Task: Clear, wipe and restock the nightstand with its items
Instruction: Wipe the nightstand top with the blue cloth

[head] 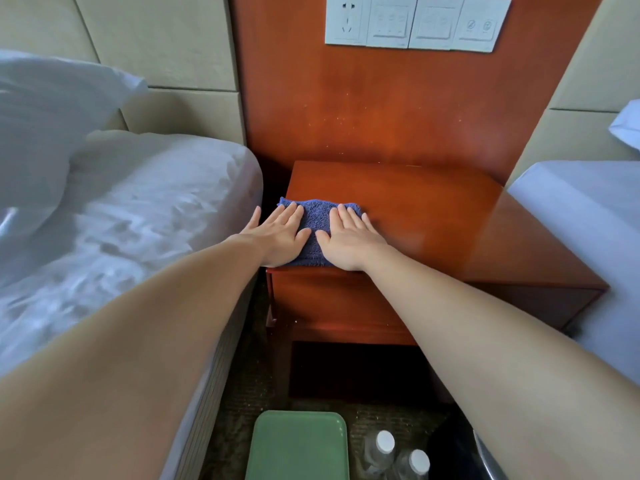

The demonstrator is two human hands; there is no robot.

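Note:
A folded blue cloth (pixel 317 220) lies on the left front part of the reddish wooden nightstand (pixel 433 216). My left hand (pixel 282 233) presses flat on the cloth's left side, fingers straight and spread. My right hand (pixel 348 237) presses flat on its right side, fingers straight. On the floor in front of the nightstand sit a green tray (pixel 298 445) and two clear water bottles with white caps (pixel 381 448) (pixel 415 462). Apart from the cloth and my hands, the nightstand top carries nothing.
A bed with white sheets (pixel 131 216) and a pillow (pixel 52 109) stands close on the left. A second bed (pixel 588 216) stands on the right. A wooden wall panel behind carries a socket and switches (pixel 415 22). A dark object (pixel 460 455) sits at the bottom right.

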